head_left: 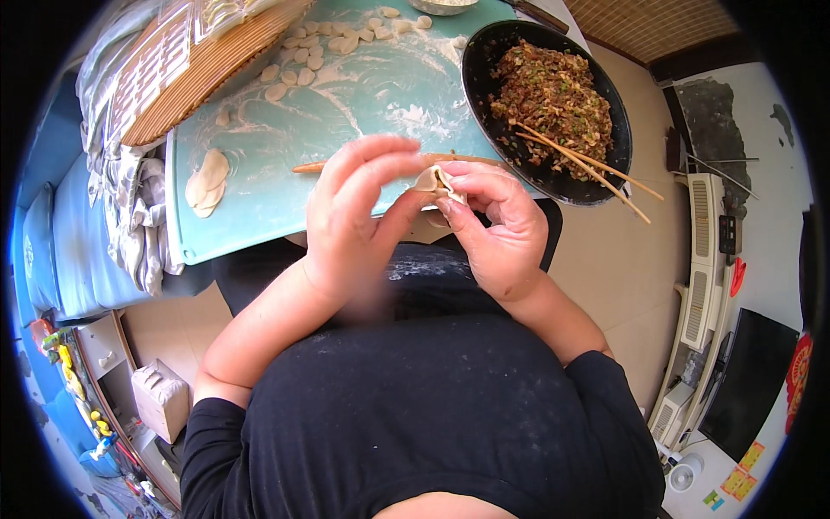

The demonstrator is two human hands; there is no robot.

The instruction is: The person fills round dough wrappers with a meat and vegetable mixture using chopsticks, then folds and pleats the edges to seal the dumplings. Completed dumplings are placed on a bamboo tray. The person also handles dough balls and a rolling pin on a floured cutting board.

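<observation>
While both hands meet above the near edge of the mat, this is how things lie:

Dumpling: a pale dumpling [435,180] sits pinched between the two hands, just over the mat's near edge.
Left hand: the left hand [359,216] is curled, thumb and fingertips closed on the dumpling's left side.
Right hand: the right hand [494,227] is curled too, thumb and forefinger pressed on the dumpling's right side; flour dusts the fingers.
Mat: a floured light-blue mat [259,173] carries the work.
Wrappers: a stack of flat round wrappers [207,181] lies near the mat's left edge.
Dough pieces: small dough pieces [322,43] are scattered along the far edge.
Rolling pin: a thin wooden rolling pin [311,166] lies across the mat, partly behind the hands.
Bowl: a black bowl [484,104] of chopped filling [549,99] sits at the right edge, with chopsticks [596,164] resting in it.
Tray: a round woven tray [199,73] overlaps the far left corner.
</observation>
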